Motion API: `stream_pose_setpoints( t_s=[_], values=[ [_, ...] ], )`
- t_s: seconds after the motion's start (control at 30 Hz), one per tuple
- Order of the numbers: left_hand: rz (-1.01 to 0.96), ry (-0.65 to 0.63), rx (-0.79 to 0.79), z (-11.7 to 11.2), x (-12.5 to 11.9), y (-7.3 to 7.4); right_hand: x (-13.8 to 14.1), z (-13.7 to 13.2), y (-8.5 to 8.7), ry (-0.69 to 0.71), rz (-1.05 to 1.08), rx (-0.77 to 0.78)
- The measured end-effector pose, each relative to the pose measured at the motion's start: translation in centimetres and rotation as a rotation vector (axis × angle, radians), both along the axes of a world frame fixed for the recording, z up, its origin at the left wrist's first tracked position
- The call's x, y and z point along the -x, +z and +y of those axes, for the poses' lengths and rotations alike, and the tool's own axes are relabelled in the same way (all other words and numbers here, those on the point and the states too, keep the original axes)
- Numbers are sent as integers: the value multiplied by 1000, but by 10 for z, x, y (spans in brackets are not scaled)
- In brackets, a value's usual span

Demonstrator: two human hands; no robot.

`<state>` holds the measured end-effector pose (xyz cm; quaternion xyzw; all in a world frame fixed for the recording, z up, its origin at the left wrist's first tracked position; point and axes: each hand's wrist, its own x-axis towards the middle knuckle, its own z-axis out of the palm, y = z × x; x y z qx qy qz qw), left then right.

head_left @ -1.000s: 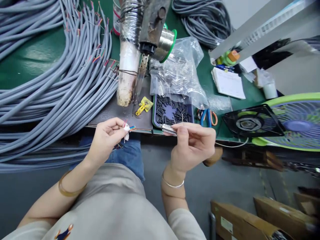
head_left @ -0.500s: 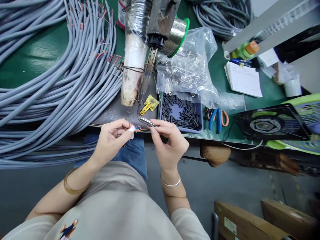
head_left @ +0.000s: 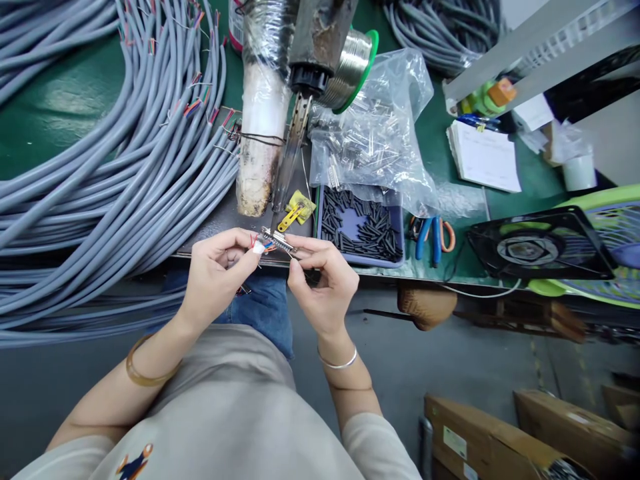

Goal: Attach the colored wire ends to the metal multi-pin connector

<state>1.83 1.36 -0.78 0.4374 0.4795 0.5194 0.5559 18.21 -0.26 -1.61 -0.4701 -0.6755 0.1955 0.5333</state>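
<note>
green worktop point(head_left: 70, 127) holds gray cables point(head_left: 150, 170) at left; near us, our left hand point(head_left: 219, 275) pinches coloured wires point(head_left: 270, 247), our right hand point(head_left: 324, 283) a metal multi-pin connector point(head_left: 279, 239).

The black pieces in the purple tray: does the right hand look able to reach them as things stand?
Probably yes: the purple tray lies near the right hand, and the plastic bag covers only its far edge, leaving most black pieces exposed. However, the hand's grip holds a metal connector.

Both hands point(head_left: 219, 275) point(head_left: 324, 283) pinched, v. close
</note>
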Motion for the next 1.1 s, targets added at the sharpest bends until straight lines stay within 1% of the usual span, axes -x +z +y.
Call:
stream_pose_setpoints(
  t_s=[0.23, 0.37, 0.57, 0.83, 1.1],
  values=[
    [61, 17, 12, 1, -2, 4, 1, 3, 3, 0, -33, -36],
    [93, 22, -22, 2, -3, 6, 0, 4, 3, -4, -40, -38],
    [107, 25, -33, 3, -4, 8, -2, 7, 3, 10, -37, -76],
    [110, 13, -35, 2, -3, 10, -2, 6, 6, -22, -96, -59],
    [129, 15, -24, 3, -3, 10, -3, 7, 7, -7, -120, -75]
  ],
)
